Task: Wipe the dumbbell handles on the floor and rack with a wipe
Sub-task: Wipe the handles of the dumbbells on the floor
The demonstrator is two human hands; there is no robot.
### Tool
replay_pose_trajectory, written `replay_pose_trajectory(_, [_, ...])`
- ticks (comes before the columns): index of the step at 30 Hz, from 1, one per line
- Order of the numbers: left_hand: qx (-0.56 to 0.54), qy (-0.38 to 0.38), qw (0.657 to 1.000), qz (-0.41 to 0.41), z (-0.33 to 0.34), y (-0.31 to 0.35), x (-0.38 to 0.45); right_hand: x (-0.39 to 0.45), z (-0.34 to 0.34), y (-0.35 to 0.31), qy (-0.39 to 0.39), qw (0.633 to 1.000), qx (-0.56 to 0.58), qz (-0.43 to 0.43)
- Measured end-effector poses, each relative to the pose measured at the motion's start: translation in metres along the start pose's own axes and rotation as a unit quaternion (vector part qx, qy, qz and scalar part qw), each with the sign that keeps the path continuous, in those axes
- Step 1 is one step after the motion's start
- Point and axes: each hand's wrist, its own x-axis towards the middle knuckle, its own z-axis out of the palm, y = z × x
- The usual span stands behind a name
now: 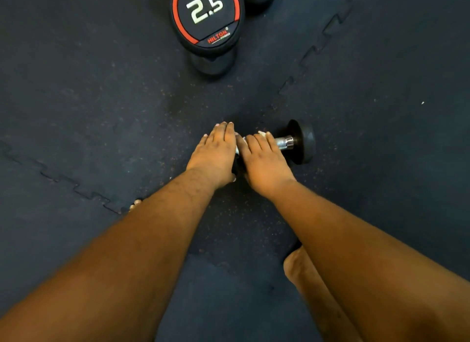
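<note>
A small dumbbell (292, 142) lies on its side on the dark rubber floor (101, 112). Its handle is knurled, shiny chrome and its right head is a plain black disc; the left head is hidden under the left hand (216, 153), which rests flat on it, fingers straight and together. The right hand (262, 161) lies over the handle with a white wipe (263, 133) showing past its fingertips; whether those fingers curl round the bar I cannot tell. A dumbbell marked 2.5 (207, 18) stands on end well beyond.

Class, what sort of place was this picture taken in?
Probably a gym: dark interlocking rubber floor mats, a black upright dumbbell marked 2.5, and a small chrome-handled dumbbell lying on the floor.
</note>
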Motion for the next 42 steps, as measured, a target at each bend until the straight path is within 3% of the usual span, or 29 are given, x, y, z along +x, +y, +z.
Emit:
replay_pose_trajectory(5, [-0.017, -0.006, 1.0, -0.007, 0.002, 0.001, 0.002, -0.017, 0.002, -0.004, -0.023, 0.996, -0.084, 0.003])
replay_pose_trajectory(9, [-0.014, -0.022, 1.0, 0.0, -0.003, -0.001, 0.005, 0.033, -0.01, -0.006, -0.058, 0.998, 0.0, -0.01])
replay_pose_trajectory(11, [-0.012, -0.028, 1.0, 0.001, -0.007, -0.002, 0.006, 0.025, -0.009, -0.004, -0.033, 0.999, 0.025, -0.01])
replay_pose_trajectory(16, [-0.008, -0.014, 1.0, -0.004, -0.003, 0.002, 0.003, -0.024, 0.011, 0.004, -0.015, 1.0, -0.024, 0.003])
replay_pose_trajectory(22, [-0.011, -0.034, 0.999, -0.003, -0.011, -0.001, 0.005, 0.039, -0.019, 0.007, -0.069, 0.997, 0.031, 0.028])
replay_pose_trajectory(28, [-0.008, -0.018, 1.0, -0.006, -0.006, 0.002, 0.002, -0.022, 0.009, 0.022, 0.013, 0.998, -0.019, 0.055])
replay_pose_trajectory(33, [-0.003, -0.024, 1.0, -0.003, -0.007, 0.0, 0.004, 0.037, -0.016, 0.037, -0.101, 0.993, 0.025, 0.059])
replay_pose_trajectory(37, [0.002, -0.029, 1.0, -0.003, -0.009, 0.002, 0.003, -0.006, 0.001, 0.032, -0.009, 0.996, -0.006, 0.086])
replay_pose_trajectory(39, [0.001, -0.025, 1.0, -0.007, -0.006, 0.004, 0.001, -0.016, 0.003, 0.018, 0.012, 0.995, 0.038, 0.094])
replay_pose_trajectory(42, [-0.012, -0.024, 1.0, -0.005, -0.006, 0.002, 0.004, -0.011, 0.002, -0.004, -0.001, 0.996, 0.095, 0.0])
